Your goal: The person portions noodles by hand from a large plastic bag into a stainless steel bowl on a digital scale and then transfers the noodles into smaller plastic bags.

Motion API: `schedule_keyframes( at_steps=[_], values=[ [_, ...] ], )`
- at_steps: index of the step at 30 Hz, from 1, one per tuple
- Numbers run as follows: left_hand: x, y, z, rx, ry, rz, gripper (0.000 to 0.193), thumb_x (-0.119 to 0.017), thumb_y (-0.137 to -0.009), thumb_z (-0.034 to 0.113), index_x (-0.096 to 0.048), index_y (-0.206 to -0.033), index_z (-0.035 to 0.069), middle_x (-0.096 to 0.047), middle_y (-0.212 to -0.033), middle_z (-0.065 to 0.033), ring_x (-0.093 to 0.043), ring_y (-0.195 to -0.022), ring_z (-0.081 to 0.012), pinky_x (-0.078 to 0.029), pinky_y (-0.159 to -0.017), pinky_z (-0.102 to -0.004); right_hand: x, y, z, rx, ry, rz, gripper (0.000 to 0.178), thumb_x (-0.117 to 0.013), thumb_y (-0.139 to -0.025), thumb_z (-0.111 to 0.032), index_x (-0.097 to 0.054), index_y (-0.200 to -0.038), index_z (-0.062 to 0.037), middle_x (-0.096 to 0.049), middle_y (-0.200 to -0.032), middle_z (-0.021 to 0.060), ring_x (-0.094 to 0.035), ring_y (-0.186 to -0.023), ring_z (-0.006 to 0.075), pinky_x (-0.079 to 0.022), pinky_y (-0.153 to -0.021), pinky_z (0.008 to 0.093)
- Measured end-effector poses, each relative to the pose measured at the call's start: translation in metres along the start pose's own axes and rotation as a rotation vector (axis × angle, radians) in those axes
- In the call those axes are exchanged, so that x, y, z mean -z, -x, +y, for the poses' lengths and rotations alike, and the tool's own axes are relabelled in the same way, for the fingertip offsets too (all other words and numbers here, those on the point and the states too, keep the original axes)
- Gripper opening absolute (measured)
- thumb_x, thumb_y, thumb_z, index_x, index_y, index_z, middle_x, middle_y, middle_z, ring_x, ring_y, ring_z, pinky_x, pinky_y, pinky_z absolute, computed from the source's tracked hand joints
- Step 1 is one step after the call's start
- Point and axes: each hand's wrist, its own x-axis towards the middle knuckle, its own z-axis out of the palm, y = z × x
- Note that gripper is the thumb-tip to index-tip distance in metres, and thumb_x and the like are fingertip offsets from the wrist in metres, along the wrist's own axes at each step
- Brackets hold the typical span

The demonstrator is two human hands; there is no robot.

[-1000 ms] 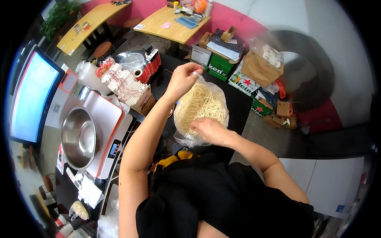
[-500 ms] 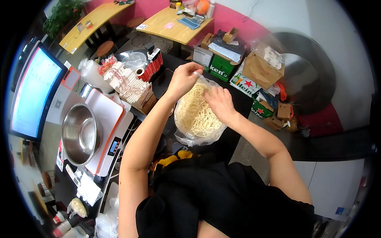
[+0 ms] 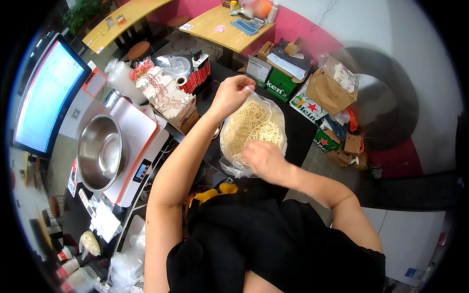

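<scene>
A clear plastic bag [image 3: 280, 122] full of pale yellow noodles [image 3: 251, 124] stands opened on the black counter in front of me. My left hand [image 3: 233, 95] is closed in a pinch on the bag's far rim. Over the near part of the noodles is my right hand [image 3: 267, 163], its fingers curled downward. The fingertips are hidden, so what they hold cannot be made out.
To the left, a steel bowl [image 3: 101, 154] sits on a white scale [image 3: 141, 141], beside a lit monitor [image 3: 49, 97]. Paper-wrapped packets [image 3: 163, 90] are stacked in a box farther off. Cardboard boxes [image 3: 332, 85] stand at the right, and a wooden table [image 3: 210, 24] is at the back.
My right hand has moved from the far right side of the noodles to their near edge, uncovering the middle. My left hand still pinches the rim. The view has shifted slightly.
</scene>
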Motion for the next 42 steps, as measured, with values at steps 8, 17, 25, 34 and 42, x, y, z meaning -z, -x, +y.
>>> schedule_keyframes(
  at_steps=[8, 17, 25, 34, 42],
  values=[
    [-0.004, 0.004, 0.007, 0.004, -0.004, -0.018, 0.023, -0.063, -0.087, 0.015, -0.07, -0.103, -0.001, -0.072, -0.095, -0.0155, -0.07, -0.09, -0.0231, -0.052, -0.082, -0.0333, -0.033, -0.005, 0.06, -0.389, 0.124, -0.331, 0.084, -0.081, -0.07, -0.033, -0.044, -0.138, -0.0037, -0.049, -0.126, 0.0265, -0.056, -0.112, 0.0392, -0.053, -0.085, 0.046],
    [-0.003, 0.011, 0.007, 0.018, -0.072, -0.033, 0.021, -0.063, -0.092, 0.014, -0.068, -0.105, -0.001, -0.071, -0.092, -0.008, -0.066, -0.086, -0.0114, -0.051, -0.08, -0.0271, -0.039, -0.028, 0.063, -0.445, -0.022, -0.563, 0.066, -0.08, -0.065, -0.026, -0.056, -0.123, -0.0063, -0.052, -0.13, 0.026, -0.06, -0.108, 0.0388, -0.052, -0.087, 0.0465],
    [0.003, 0.015, 0.002, 0.006, -0.111, -0.018, 0.021, -0.063, -0.09, 0.013, -0.069, -0.103, -0.002, -0.072, -0.091, -0.011, -0.069, -0.085, -0.0148, -0.053, -0.079, -0.0293, 0.019, -0.03, 0.088, -0.613, -0.728, -0.261, 0.051, -0.073, -0.067, -0.022, -0.062, -0.11, 0.0033, -0.068, -0.105, 0.0211, -0.066, -0.1, 0.034, -0.051, -0.087, 0.0403],
    [0.01, 0.076, 0.009, 0.011, -0.563, 0.079, 0.063, -0.07, -0.084, 0.034, -0.048, -0.133, 0.001, -0.053, -0.129, -0.0223, -0.057, -0.117, -0.0318, -0.049, -0.094, -0.0397, -0.001, -0.006, 0.123, -0.771, -0.996, -0.031, 0.051, -0.063, -0.072, -0.005, -0.058, -0.122, 0.0036, -0.068, -0.109, 0.021, -0.067, -0.101, 0.0322, -0.05, -0.091, 0.0371],
    [-0.004, 0.163, -0.056, 0.485, -0.278, -0.181, 0.057, -0.057, -0.084, 0.019, -0.043, -0.134, -0.004, -0.066, -0.106, -0.026, -0.064, -0.103, -0.0394, -0.049, -0.091, -0.0446, 0.001, -0.019, 0.093, -0.608, -0.094, -0.565, 0.089, -0.073, -0.071, -0.029, -0.034, -0.146, -0.0009, -0.02, -0.152, 0.0335, -0.029, -0.14, 0.0457, -0.031, -0.112, 0.0517]
  ],
)
